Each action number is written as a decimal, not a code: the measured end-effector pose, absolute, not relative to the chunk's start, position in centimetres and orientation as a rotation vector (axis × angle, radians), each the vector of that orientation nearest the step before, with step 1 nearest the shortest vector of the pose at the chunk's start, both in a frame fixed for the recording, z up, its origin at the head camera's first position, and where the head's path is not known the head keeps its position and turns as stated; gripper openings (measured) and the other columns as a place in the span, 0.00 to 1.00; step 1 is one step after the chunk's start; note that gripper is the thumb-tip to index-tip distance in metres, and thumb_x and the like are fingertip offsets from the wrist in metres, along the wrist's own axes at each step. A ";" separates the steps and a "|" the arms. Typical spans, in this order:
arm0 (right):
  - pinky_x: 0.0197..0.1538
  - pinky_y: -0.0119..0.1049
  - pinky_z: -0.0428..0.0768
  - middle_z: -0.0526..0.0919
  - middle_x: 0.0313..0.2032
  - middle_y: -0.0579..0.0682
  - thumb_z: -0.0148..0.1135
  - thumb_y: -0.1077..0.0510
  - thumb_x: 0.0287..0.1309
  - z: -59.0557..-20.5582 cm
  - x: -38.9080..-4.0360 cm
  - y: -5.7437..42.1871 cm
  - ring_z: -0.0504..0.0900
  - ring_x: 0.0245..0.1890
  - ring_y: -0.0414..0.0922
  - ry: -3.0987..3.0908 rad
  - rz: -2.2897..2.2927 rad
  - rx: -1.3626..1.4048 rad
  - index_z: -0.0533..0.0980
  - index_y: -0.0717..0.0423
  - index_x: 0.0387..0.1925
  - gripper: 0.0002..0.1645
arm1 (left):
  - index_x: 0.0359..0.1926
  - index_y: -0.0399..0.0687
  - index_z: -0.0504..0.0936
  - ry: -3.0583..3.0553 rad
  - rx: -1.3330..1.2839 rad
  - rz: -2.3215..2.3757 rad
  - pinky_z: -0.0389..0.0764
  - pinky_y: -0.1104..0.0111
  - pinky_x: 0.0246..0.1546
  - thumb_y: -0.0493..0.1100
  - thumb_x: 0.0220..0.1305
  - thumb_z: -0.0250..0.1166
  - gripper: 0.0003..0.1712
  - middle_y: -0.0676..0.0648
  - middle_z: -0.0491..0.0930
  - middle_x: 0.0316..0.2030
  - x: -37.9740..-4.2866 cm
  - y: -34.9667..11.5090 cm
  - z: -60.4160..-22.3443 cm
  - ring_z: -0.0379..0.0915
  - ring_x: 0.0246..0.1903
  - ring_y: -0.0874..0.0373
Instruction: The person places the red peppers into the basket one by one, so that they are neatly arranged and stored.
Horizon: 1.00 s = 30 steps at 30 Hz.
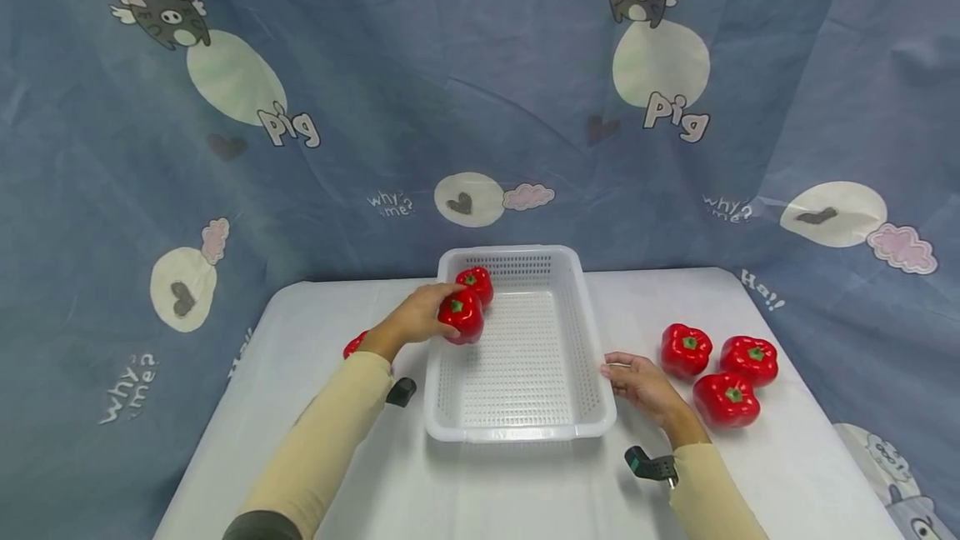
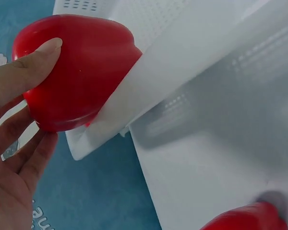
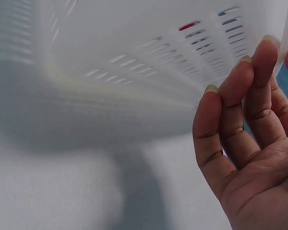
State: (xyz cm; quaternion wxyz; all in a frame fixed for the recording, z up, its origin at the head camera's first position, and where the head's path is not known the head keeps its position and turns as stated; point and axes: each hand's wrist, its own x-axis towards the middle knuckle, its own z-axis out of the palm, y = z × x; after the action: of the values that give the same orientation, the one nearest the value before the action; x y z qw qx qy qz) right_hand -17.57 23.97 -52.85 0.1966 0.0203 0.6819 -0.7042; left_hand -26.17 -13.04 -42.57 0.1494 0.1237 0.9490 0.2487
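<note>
My left hand [image 1: 420, 315] grips a red bell pepper [image 1: 461, 317] from its left side, over the left rim of a white plastic basket [image 1: 517, 432]. In the left wrist view, the thumb lies across this pepper [image 2: 81, 72] and fingertips support its lower side. Another bell pepper [image 1: 476, 283] sits in the basket's back left corner. My right hand [image 1: 645, 386] is at the basket's right side. In the right wrist view, its relaxed fingers [image 3: 209, 120] rest at the perforated wall [image 3: 129, 43], close under the rim.
Three red bell peppers [image 1: 726, 400] stand together on the white table [image 1: 517, 490], right of the right hand. Another pepper [image 1: 354, 345] on the left is mostly hidden behind the left forearm. A blue printed cloth [image 1: 360, 90] hangs behind the table.
</note>
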 end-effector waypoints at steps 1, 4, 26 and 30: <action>0.51 0.35 0.79 0.84 0.47 0.48 0.62 0.53 0.63 -52.9 -17.6 23.9 0.83 0.42 0.46 1.907 -1.973 0.055 0.73 0.63 0.54 0.23 | 0.70 0.48 0.63 2.727 0.364 0.699 0.69 0.48 0.60 0.40 0.46 0.78 0.50 0.41 0.67 0.64 -26.2 -12.9 -42.7 0.58 0.65 0.43; 0.51 0.35 0.79 0.84 0.46 0.47 0.62 0.53 0.63 -52.9 -17.6 23.9 0.83 0.42 0.45 1.901 -1.974 0.053 0.74 0.62 0.53 0.22 | 0.70 0.49 0.63 2.725 0.379 0.658 0.71 0.48 0.58 0.40 0.46 0.78 0.50 0.41 0.67 0.64 -26.3 -12.7 -42.9 0.59 0.65 0.43; 0.50 0.35 0.80 0.84 0.45 0.48 0.64 0.53 0.61 -52.8 -17.7 23.8 0.82 0.41 0.46 1.902 -1.998 0.088 0.76 0.61 0.51 0.20 | 0.70 0.49 0.62 2.698 0.362 0.562 0.70 0.49 0.59 0.40 0.44 0.79 0.52 0.43 0.67 0.64 -27.8 -11.3 -45.1 0.60 0.65 0.45; 0.51 0.35 0.80 0.84 0.45 0.48 0.64 0.53 0.61 -52.6 -17.6 23.8 0.82 0.42 0.46 1.898 -1.997 0.080 0.76 0.61 0.51 0.20 | 0.70 0.49 0.62 2.691 0.357 0.561 0.71 0.49 0.58 0.40 0.43 0.79 0.53 0.43 0.67 0.64 -27.9 -11.2 -45.5 0.60 0.64 0.45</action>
State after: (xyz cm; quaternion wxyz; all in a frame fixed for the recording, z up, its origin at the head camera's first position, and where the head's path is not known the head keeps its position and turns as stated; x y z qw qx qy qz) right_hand -17.61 23.82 -52.64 0.1915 0.0286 0.6759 -0.7111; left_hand -27.90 -11.19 -45.45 0.1836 0.1266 0.9543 0.1989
